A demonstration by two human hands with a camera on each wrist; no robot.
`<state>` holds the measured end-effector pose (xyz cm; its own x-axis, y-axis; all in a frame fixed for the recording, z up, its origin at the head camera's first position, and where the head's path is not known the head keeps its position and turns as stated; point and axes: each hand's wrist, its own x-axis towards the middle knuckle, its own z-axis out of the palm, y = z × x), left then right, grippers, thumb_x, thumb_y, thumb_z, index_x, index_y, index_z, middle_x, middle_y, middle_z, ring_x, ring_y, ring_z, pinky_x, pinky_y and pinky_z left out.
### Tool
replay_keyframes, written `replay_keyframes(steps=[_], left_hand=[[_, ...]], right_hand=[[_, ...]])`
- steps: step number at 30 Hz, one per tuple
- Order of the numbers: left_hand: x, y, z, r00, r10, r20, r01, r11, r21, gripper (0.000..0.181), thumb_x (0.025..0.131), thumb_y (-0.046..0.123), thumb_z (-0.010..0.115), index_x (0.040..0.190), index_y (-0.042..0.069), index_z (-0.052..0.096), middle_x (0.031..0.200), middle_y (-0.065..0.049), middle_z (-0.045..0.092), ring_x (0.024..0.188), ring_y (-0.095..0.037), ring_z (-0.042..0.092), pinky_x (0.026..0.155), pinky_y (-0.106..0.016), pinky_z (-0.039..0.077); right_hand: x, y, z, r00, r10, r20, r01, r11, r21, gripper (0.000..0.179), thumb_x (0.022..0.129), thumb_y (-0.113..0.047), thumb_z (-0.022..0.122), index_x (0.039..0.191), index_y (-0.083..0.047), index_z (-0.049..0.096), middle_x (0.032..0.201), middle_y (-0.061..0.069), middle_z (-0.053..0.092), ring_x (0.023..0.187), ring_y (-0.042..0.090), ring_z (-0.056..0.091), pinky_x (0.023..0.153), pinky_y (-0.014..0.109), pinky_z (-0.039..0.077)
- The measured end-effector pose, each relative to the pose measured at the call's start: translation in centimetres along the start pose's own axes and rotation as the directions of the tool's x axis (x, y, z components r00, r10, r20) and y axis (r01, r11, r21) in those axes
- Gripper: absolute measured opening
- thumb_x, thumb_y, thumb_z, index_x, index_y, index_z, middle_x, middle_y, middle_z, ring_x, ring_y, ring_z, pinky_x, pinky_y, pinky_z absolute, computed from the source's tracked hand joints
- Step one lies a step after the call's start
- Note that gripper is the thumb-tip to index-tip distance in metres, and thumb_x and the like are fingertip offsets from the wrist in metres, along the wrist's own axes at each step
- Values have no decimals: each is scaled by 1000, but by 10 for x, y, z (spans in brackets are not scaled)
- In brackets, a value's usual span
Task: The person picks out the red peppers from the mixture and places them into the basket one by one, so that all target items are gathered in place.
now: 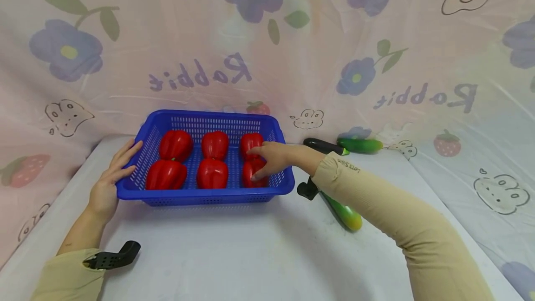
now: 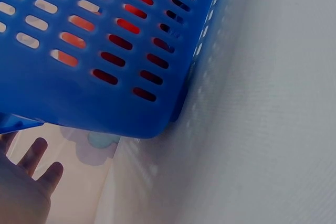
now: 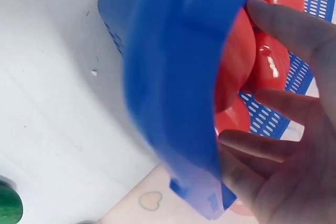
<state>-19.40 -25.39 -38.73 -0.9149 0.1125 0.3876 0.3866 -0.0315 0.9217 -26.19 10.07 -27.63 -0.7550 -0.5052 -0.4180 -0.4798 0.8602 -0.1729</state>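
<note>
A blue plastic basket with slotted walls stands on the white table, holding several red bell peppers in two rows. My left hand is at the basket's left end, its straight fingers touching the rim; the left wrist view shows the spread fingers beyond the blue wall. Over the right end reaches my right hand, fingers spread above the front right bell pepper and the back right bell pepper. In the right wrist view the thumb and fingers stand apart around a bell pepper, without closing on it.
Right of the basket, a dark eggplant and a green cucumber-like vegetable lie near the back. A green and yellow long vegetable lies partly under the right forearm. A printed curtain hangs directly behind the basket.
</note>
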Motion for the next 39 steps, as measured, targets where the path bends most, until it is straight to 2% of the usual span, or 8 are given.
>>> replay_keyframes(steps=[8,12,17,25,29,34,39], left_hand=[[1,-2,-1,1000,4,-3,-4,1000,-7,48,102,11,24,150,15,34,161,4,13,146,-9,4,105,-7,15],[0,-3,-3,1000,13,-8,-13,1000,-2,48,102,10,24,149,15,34,160,5,14,145,-7,5,104,-7,15],[0,-3,-7,1000,29,-1,-29,1000,-6,48,102,10,25,149,13,34,160,5,15,143,-6,8,103,-7,16],[1,-5,-12,1000,18,12,-17,1000,-26,48,102,10,24,150,15,34,159,6,14,141,-4,10,104,-7,15],[1,-5,-17,1000,24,17,-24,999,41,48,102,9,24,150,14,33,159,6,15,141,-2,10,102,-6,15],[1,-6,-22,1000,4,27,-9,985,174,48,103,13,22,151,18,31,160,9,13,144,-1,5,99,-4,13],[1,-8,-26,999,-32,25,26,976,216,49,104,15,21,152,22,29,161,11,10,145,-2,2,104,-10,6]], right_hand=[[-3,5,1,999,-38,-37,39,999,14,70,88,-36,68,148,-16,38,149,16,37,137,32,36,102,50,41],[-4,10,7,992,-87,-96,91,995,36,68,88,-36,67,147,-16,40,148,15,38,136,31,37,100,49,43],[-8,12,13,969,-154,-196,170,983,70,67,88,-36,67,146,-14,41,146,16,40,133,31,41,100,49,44],[-12,13,20,923,-200,-328,257,957,139,68,88,-36,68,146,-13,42,148,14,37,133,30,42,100,48,44],[-15,12,23,901,-221,-373,294,944,152,67,88,-34,68,145,-11,42,148,15,37,133,31,42,101,49,43],[-21,12,27,890,-190,-413,295,933,205,67,87,-34,68,146,-14,41,151,16,33,138,32,34,101,52,41],[-25,14,31,876,-183,-446,303,928,216,66,87,-34,67,145,-16,42,152,14,33,139,32,32,103,54,39]])
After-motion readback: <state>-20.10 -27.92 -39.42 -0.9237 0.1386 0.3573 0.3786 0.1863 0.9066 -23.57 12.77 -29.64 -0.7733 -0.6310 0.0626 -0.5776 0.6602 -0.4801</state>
